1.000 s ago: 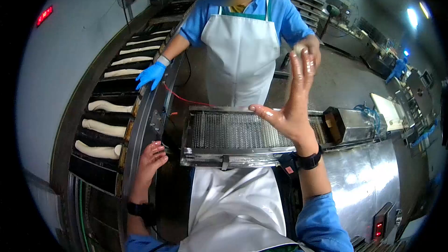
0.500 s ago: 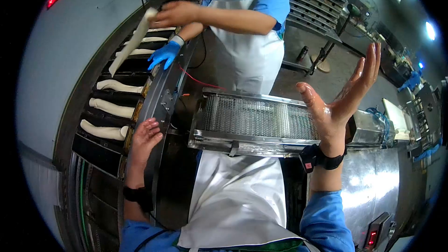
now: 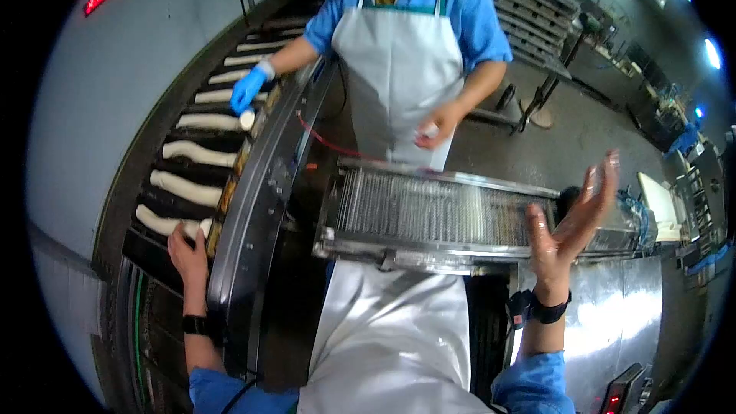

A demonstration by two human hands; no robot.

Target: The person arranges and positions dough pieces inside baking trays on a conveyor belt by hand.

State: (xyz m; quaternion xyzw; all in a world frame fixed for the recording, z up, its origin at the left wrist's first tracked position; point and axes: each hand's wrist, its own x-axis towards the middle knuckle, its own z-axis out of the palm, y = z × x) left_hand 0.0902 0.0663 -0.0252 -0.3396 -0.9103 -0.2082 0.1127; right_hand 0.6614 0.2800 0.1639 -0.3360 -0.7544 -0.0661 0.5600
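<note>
My left hand [image 3: 188, 255] is at the near end of the conveyor on the left, its fingertips touching the right end of the nearest white dough strip [image 3: 157, 220]. The thumb and fingers are apart around that end. Several more dough strips lie in dark trays behind it, such as the second strip [image 3: 186, 187]. My right hand [image 3: 571, 230] is raised over the right part of the mesh belt [image 3: 429, 211], fingers spread and wet-looking, with nothing in it.
Across the mesh belt stands a co-worker in a white apron [image 3: 395, 69], a blue-gloved hand [image 3: 248, 90] at a farther dough strip. The conveyor's metal rail [image 3: 257, 199] runs beside my left arm. A metal surface [image 3: 606, 307] lies at the right.
My left hand has moved left over the rail to the nearest strip. My right hand has lowered. The co-worker's bare hand has drawn back from the conveyor, no longer holding a strip.
</note>
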